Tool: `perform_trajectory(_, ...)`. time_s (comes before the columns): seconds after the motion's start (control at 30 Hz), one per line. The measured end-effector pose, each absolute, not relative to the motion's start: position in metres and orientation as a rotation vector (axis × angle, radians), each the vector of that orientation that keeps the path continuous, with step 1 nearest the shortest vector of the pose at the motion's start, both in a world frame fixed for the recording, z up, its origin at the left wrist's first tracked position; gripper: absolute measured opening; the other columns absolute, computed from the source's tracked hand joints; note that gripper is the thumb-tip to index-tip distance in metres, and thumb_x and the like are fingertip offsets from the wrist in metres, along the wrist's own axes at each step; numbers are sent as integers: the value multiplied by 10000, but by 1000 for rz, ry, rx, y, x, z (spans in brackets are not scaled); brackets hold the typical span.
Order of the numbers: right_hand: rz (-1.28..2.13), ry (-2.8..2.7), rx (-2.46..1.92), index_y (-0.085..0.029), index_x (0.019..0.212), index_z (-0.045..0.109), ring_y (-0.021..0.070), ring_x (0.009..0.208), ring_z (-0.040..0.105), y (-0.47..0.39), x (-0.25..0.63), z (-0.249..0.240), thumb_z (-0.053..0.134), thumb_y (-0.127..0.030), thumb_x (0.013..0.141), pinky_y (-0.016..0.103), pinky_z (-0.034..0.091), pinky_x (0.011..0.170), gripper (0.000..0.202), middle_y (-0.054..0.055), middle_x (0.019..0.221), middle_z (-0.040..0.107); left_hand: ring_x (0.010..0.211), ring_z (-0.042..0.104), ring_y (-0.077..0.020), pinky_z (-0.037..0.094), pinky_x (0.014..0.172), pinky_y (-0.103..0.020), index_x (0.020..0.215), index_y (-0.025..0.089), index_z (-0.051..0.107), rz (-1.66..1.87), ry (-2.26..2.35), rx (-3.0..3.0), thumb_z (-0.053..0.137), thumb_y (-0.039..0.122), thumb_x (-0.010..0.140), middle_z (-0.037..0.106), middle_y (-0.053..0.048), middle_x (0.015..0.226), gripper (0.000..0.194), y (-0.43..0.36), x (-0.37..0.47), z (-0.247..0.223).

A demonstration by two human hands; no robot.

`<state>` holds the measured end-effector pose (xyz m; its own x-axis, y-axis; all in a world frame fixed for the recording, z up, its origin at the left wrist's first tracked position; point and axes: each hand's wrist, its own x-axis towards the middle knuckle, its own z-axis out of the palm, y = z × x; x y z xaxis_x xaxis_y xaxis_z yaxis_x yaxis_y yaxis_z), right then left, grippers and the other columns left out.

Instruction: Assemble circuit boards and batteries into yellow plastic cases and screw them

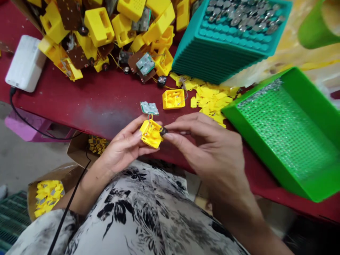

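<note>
My left hand (122,143) holds a small yellow plastic case (151,136), its open side facing up. A green-and-silver circuit board (149,108) hangs off the case's far side on thin wires. At the case's right edge, my right hand (202,138) pinches a small dark round part (163,131) between thumb and fingertips. That part touches or nearly touches the case wall; its exact kind is hard to make out. Just beyond, another open yellow case (173,99) with a grey wire lies on the red table.
Yellow cases with boards and wires (98,28) are heaped at the back left, near a white power bank (26,63). Stacked teal trays (212,53) hold silver discs. Flat yellow pieces (212,99) lie beside a green basket (265,148). A black cable (69,205) crosses my left arm.
</note>
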<state>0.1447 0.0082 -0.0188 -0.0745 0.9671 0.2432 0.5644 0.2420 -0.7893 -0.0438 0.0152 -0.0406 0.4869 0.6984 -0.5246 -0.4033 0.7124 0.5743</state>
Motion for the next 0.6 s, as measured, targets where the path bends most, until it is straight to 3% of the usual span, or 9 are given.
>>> perform_trajectory(0.23, 387, -1857, -1560, -223, 927, 733, 170, 785, 652, -6, 137, -28, 690, -177, 899, 321, 559, 711, 69, 47, 863, 678, 1220, 641, -215, 572, 912, -293, 1409, 309, 544, 694, 899, 563, 727, 392, 819, 639, -62, 1405, 623, 10, -35, -44)
perform_trajectory(0.43, 293, -1862, -1499, -185, 960, 730, 170, 795, 639, -9, 136, -29, 642, -135, 922, 338, 548, 717, 108, 67, 863, 680, 1106, 684, -192, 584, 839, -262, 1412, 287, 556, 676, 893, 516, 717, 400, 828, 654, -71, 1378, 616, 11, -32, -40)
perform_trajectory(0.6, 207, -1920, -1504, -197, 852, 728, 171, 733, 580, -12, 136, -28, 594, -112, 935, 342, 490, 657, 180, 56, 780, 651, 1127, 678, -218, 575, 880, -298, 1415, 268, 560, 680, 932, 592, 713, 418, 840, 659, -91, 1368, 613, 9, -29, -38)
